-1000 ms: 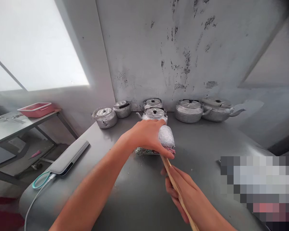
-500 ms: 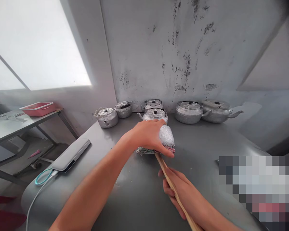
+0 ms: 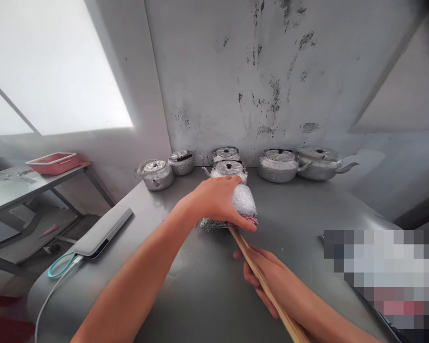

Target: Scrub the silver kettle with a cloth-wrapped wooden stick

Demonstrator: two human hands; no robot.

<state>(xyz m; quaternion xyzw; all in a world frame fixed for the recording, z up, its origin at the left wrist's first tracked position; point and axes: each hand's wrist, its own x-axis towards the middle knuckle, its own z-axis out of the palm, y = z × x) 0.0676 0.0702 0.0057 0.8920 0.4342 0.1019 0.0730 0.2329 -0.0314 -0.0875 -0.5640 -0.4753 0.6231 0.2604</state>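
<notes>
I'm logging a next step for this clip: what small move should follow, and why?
Probably a slight shift of the wooden stick by the right hand, the left hand steadying the rounded silvery piece: the right fingers wrap the stick, and its far end is at the speckled fringe by that piece.

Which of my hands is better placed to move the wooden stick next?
Probably the right: the right hand is closed around the wooden stick, while the left hand holds the silvery rounded object.
</notes>
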